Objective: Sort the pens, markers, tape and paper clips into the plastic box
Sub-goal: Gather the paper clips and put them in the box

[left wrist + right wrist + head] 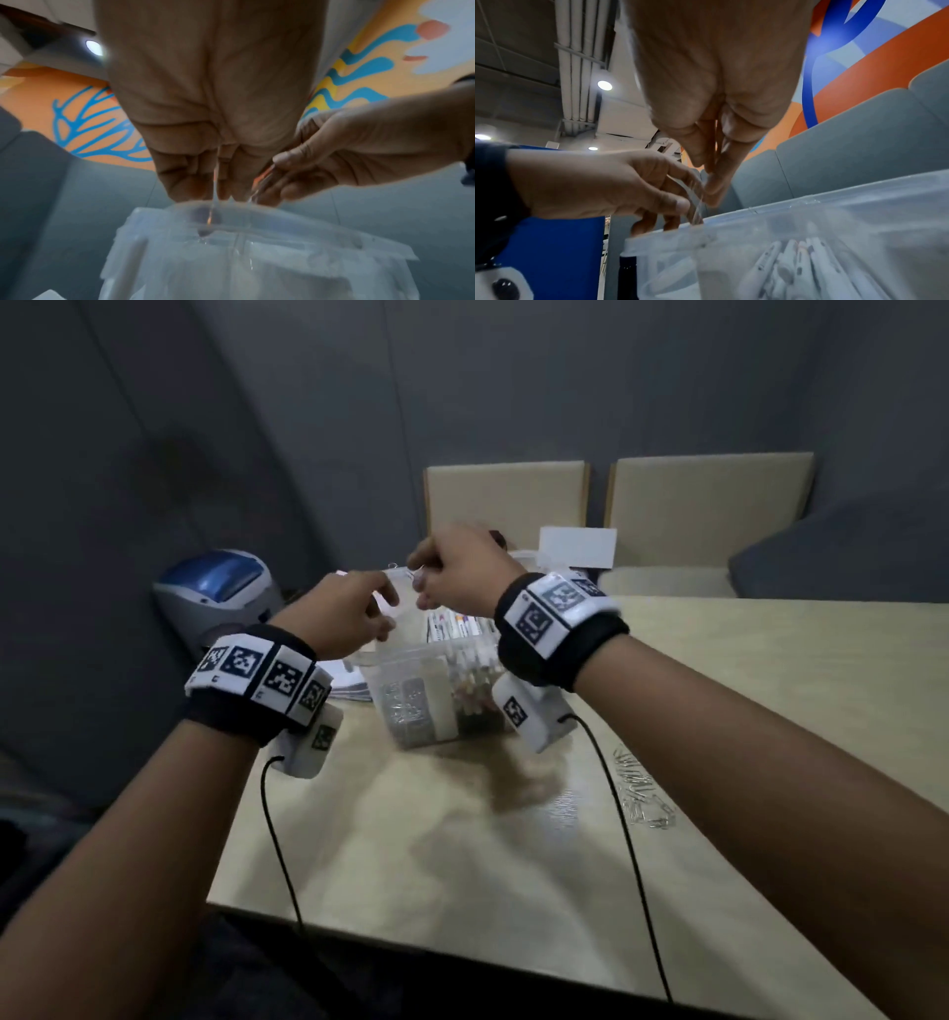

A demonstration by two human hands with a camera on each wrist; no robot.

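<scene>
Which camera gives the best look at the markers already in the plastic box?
The right wrist view: the markers lie close up behind the plastic box wall, bodies and caps distinguishable. The head view shows them smaller, partly hidden by the right hand. The left wrist view shows only blurred box plastic, no markers.
</scene>
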